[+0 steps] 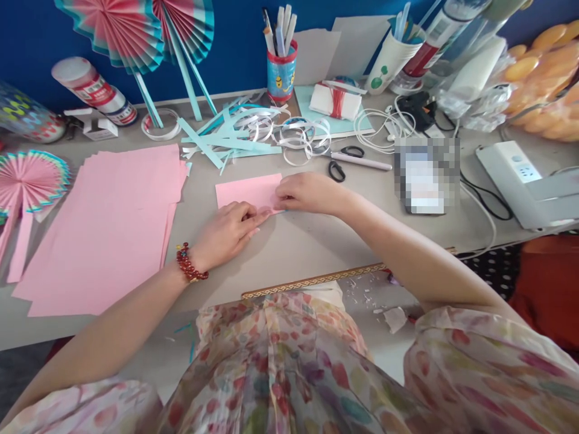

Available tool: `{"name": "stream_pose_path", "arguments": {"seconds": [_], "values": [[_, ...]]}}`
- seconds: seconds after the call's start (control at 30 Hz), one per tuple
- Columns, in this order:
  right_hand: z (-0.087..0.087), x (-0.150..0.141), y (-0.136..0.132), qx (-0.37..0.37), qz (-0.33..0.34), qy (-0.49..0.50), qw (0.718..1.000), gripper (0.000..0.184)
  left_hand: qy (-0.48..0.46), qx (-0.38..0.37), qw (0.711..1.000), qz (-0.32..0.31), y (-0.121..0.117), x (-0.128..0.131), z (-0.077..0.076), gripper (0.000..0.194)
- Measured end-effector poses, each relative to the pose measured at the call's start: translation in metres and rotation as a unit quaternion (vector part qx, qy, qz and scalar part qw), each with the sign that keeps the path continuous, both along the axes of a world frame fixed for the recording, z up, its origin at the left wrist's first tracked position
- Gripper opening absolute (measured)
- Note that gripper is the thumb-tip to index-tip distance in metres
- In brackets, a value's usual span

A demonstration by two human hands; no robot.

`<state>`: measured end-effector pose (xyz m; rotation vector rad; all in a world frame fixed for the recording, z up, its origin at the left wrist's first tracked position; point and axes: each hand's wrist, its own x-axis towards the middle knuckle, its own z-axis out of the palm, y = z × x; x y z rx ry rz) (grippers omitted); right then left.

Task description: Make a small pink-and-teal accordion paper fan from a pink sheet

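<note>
A small pink sheet of paper (246,186) lies flat on the desk in front of me, its near edge partly covered by my fingers. My left hand (230,234), with a red beaded bracelet (186,263) at the wrist, has its fingers closed at that near edge, the index finger lying along it. At the sheet's right end my right hand (312,194) pinches the paper with bent fingers. Whether the near edge is folded under is hidden by the fingers. To the left lies a stack of larger pink sheets (108,229).
Scissors (362,161), paper strips (230,138) and a coil of white ribbon (301,140) lie behind the sheet. A phone (424,181) and power strip (520,181) are to the right. Pleated paper fans (120,36), a pen cup (281,72) and a paper cup (391,63) stand at the back.
</note>
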<state>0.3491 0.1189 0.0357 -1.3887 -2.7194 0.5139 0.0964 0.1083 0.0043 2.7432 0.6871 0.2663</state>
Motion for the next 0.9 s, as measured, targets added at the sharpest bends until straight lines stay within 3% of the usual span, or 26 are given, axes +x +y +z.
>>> {"name": "stream_pose_path", "arguments": {"seconds": [0.9], "values": [[-0.014,0.01,0.001,0.017,0.053,0.045,0.997,0.028,-0.006,0.007,1.0,-0.002,0.001,0.001,0.0,0.045]]}}
